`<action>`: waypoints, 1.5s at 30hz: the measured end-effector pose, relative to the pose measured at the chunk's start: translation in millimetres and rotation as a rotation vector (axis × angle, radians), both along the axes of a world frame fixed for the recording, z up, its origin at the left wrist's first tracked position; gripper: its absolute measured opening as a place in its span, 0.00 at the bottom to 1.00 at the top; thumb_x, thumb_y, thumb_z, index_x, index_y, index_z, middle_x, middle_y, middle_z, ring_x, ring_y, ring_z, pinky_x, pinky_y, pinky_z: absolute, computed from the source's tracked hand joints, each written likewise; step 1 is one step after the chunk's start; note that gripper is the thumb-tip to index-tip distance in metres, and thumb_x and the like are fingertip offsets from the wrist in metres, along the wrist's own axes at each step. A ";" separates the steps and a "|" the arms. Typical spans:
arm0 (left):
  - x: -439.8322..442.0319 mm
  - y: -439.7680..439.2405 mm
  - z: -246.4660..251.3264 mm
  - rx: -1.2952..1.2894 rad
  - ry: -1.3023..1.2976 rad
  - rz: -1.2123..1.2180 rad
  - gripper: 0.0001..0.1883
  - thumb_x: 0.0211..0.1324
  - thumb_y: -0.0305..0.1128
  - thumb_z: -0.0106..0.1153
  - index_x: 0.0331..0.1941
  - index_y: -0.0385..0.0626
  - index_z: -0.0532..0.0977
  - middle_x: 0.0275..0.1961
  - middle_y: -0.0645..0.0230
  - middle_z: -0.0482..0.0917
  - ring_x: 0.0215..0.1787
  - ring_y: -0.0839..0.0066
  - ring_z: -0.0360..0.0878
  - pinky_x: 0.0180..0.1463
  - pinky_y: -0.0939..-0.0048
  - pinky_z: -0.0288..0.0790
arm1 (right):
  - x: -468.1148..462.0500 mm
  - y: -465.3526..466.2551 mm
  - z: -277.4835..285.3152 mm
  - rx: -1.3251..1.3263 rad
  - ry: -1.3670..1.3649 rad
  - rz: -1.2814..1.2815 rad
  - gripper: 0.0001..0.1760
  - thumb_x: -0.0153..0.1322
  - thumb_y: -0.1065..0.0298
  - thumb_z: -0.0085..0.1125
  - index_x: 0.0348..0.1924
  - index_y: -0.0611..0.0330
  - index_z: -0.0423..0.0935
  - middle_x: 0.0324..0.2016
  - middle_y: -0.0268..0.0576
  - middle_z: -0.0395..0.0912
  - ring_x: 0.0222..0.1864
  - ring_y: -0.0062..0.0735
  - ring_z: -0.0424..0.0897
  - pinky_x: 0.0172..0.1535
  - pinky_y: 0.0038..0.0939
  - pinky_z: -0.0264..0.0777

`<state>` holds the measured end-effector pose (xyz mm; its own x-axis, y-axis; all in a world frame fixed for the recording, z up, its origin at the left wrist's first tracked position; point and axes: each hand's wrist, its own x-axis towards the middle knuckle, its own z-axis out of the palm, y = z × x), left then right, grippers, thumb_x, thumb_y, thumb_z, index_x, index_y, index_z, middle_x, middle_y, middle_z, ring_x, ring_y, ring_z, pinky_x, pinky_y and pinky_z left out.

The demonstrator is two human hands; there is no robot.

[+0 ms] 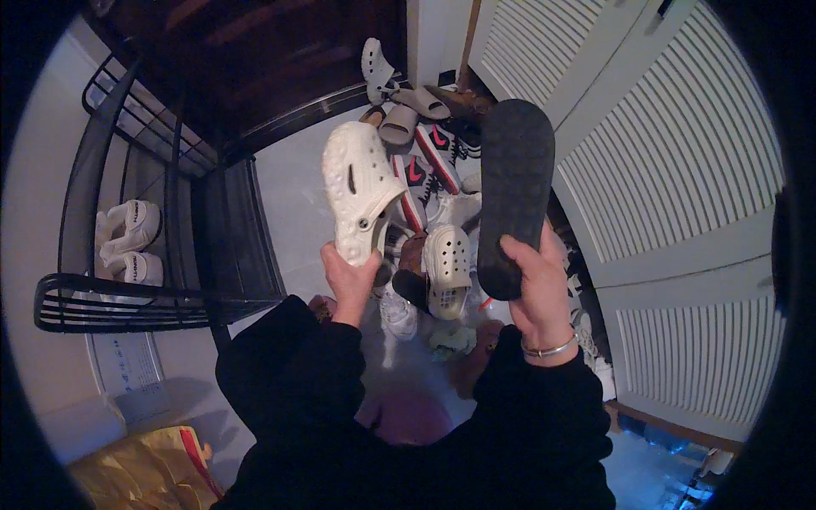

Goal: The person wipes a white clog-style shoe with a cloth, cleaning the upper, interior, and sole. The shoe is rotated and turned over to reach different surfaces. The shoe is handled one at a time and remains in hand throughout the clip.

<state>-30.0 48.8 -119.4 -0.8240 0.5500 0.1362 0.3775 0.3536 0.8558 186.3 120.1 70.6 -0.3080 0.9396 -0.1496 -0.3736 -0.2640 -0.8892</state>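
Note:
By its heel end, my left hand [352, 280] grips a white foam clog [360, 185], its toe pointing away from me. My right hand [540, 287], with a bracelet at the wrist, holds a black slide sandal [516, 185], its sole turned towards the camera and the thumb on that sole. On the floor between the two hands lies another pale clog with holes [448, 264]. Beyond it are grey, black and red sneakers [414, 185] and taupe slides [400, 124]. A white sneaker [398, 312] lies nearer to me.
At the left stands a black metal rack [236, 223] with a pair of white shoes [134, 236] in it. A white clog [376, 67] leans upright by the dark door [287, 57]. Louvred cabinet doors [676, 140] line the right, with more shoes [590, 338] below. A yellow bag [146, 468] is at lower left.

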 end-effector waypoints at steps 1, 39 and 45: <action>1.5 -1.0 1.4 0.029 0.093 -0.034 0.33 0.38 0.39 0.74 0.46 0.35 0.67 0.45 0.49 0.73 0.48 0.50 0.74 0.53 0.55 0.70 | 0.3 1.4 -0.5 -0.009 -0.038 -0.031 0.26 0.70 0.80 0.50 0.62 0.64 0.66 0.50 0.42 0.77 0.48 0.28 0.78 0.51 0.29 0.73; -47.0 -64.3 20.3 0.203 -0.735 -0.088 0.26 0.54 0.37 0.61 0.54 0.37 0.67 0.47 0.56 0.79 0.43 0.68 0.83 0.36 0.66 0.78 | -21.0 -11.8 -13.4 0.148 -0.209 0.181 0.33 0.75 0.65 0.56 0.70 0.60 0.57 0.35 0.30 0.72 0.29 0.14 0.69 0.33 0.20 0.66; -18.8 -44.3 129.7 0.443 -0.957 -0.472 0.24 0.63 0.34 0.54 0.61 0.39 0.65 0.55 0.60 0.78 0.53 0.69 0.80 0.56 0.64 0.75 | -25.1 -22.2 -11.9 0.238 -0.174 0.171 0.37 0.74 0.60 0.59 0.72 0.57 0.54 0.39 0.31 0.72 0.32 0.15 0.69 0.34 0.18 0.65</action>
